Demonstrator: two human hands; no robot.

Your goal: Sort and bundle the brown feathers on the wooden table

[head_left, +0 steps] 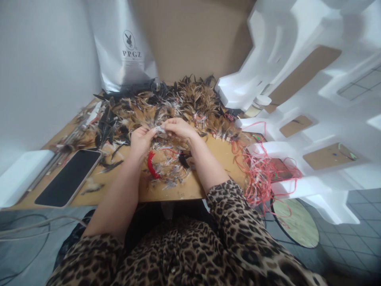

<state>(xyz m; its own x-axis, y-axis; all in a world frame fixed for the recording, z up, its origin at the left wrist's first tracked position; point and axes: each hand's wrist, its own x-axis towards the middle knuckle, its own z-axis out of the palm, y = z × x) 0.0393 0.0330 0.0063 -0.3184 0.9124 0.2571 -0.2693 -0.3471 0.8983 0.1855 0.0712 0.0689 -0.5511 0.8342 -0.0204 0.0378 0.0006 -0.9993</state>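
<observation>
Leopard-print cloth [175, 254] covers me at six o'clock. Towards twelve, my left hand [141, 141] and right hand [178, 129] pinch a small pale piece [160, 130], thumbs against fingers, at its nine and three o'clock. It looks whitish, its outline blurred; brown feathers [196, 95] heap up from it towards one o'clock.

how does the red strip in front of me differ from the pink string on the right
The red strip is deep red; the pink string is paler. The red strip forms one short, thick curve, while the pink string is a wide tangle of thin loops. Both are reddish.
</observation>
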